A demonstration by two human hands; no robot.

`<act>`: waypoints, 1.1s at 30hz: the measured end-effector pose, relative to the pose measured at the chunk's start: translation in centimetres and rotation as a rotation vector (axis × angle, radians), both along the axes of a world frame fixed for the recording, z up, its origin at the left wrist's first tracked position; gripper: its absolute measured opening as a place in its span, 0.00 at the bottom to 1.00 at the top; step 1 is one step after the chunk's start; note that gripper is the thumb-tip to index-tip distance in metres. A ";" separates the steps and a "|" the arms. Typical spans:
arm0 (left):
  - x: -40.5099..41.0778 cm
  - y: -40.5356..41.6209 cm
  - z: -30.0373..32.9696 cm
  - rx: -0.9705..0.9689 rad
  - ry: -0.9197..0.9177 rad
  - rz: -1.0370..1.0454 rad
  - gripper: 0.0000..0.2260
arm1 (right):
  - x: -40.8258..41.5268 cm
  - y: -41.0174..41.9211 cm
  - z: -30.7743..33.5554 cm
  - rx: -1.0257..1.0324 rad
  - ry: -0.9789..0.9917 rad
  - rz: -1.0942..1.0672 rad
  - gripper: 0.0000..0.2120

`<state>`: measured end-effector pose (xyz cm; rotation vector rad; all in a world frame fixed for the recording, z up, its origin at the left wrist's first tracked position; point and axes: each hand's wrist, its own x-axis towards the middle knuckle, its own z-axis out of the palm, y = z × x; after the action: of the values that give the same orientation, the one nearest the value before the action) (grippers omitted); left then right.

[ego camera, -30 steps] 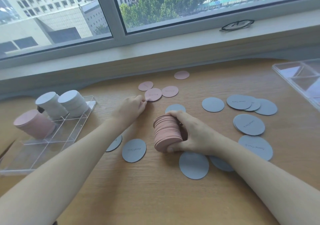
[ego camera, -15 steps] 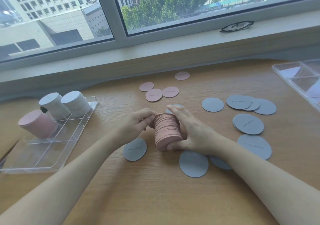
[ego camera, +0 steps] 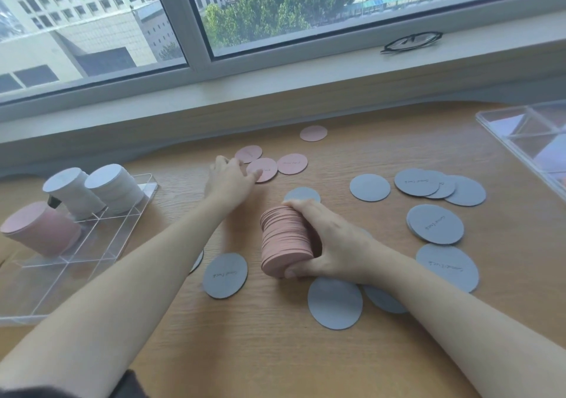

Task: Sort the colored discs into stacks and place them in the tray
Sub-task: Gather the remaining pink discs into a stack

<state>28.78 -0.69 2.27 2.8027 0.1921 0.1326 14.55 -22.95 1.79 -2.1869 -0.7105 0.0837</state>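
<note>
My right hand [ego camera: 333, 241] grips a tilted stack of pink discs [ego camera: 283, 241] resting on the wooden table. My left hand [ego camera: 228, 180] reaches forward, fingertips touching a loose pink disc [ego camera: 265, 167]; whether it grips the disc I cannot tell. More loose pink discs [ego camera: 292, 163] lie just beyond. Several grey discs [ego camera: 435, 223] are scattered right of and in front of the stack. A clear divided tray [ego camera: 76, 253] at the left holds a pink stack [ego camera: 39, 229] and two white stacks [ego camera: 115, 189].
A second clear tray [ego camera: 526, 140] sits at the far right edge. Black glasses [ego camera: 412, 42] lie on the window sill behind the table. A grey disc [ego camera: 225, 275] lies between my forearms, another [ego camera: 335, 302] under my right wrist.
My left hand went from the loose pink discs back to the stack, then has reached out again to the pink discs. My right hand kept hold of the stack.
</note>
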 end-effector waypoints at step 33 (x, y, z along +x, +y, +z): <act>-12.4 -0.5 1.6 -0.786 0.019 -0.542 0.18 | 0.3 -0.2 -0.3 0.002 0.033 -0.017 0.57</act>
<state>16.40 -1.15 3.83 1.9802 -0.4241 -0.0855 14.84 -23.14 1.50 -2.1840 -0.6724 0.1100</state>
